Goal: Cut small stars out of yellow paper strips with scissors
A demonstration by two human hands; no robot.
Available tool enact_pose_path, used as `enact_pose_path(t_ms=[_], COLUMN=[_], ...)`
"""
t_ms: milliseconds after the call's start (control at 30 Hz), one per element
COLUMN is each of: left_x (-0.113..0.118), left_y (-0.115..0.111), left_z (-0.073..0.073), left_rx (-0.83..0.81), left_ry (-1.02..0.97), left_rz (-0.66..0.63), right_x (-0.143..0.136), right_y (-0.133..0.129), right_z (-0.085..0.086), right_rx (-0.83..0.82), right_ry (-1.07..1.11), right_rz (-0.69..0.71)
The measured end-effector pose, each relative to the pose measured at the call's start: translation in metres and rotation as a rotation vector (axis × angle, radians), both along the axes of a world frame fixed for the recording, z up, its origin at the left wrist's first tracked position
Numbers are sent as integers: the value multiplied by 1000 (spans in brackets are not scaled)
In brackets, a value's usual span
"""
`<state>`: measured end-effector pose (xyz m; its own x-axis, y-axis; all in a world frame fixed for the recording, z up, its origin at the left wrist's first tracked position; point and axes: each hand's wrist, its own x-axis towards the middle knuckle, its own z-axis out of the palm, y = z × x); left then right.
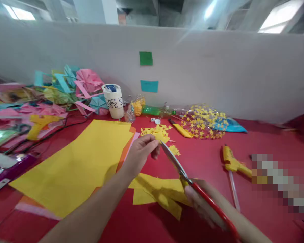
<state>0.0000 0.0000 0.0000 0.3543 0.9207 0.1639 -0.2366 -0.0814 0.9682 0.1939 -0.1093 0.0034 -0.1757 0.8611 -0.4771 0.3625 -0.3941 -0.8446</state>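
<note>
The left hand (141, 152) pinches out ahead; the right hand (204, 199) curls closer in.

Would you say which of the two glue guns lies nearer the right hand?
The glue gun on the right, with the clear stick; the other gun lies far left.

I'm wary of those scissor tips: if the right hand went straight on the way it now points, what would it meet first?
Led by the scissors, the right hand would likely first meet the small yellow paper in the left hand; the exact gap is unclear.
</note>
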Motion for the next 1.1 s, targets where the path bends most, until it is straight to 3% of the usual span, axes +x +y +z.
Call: enact_pose_path(t_ms=[167, 367, 667, 933, 1100], left_x=[0, 0, -1, -2, -3], left_y=[1, 1, 4, 2, 3], left_z=[-1, 0, 0, 0, -2], left_rx=[6, -13, -30, -36, -33], left_ry=[-3, 8, 3, -16, -32], left_rz=[15, 21, 26, 17, 51], right_x=[4, 12, 17, 11, 9], right_y=[6, 12, 16, 11, 7], right_z=[-6, -14, -22, -9, -2], right_rx=[168, 45, 43, 123, 82], right_ry=[14, 48, 43, -9, -16], right_rz=[111, 132, 152, 121, 116])
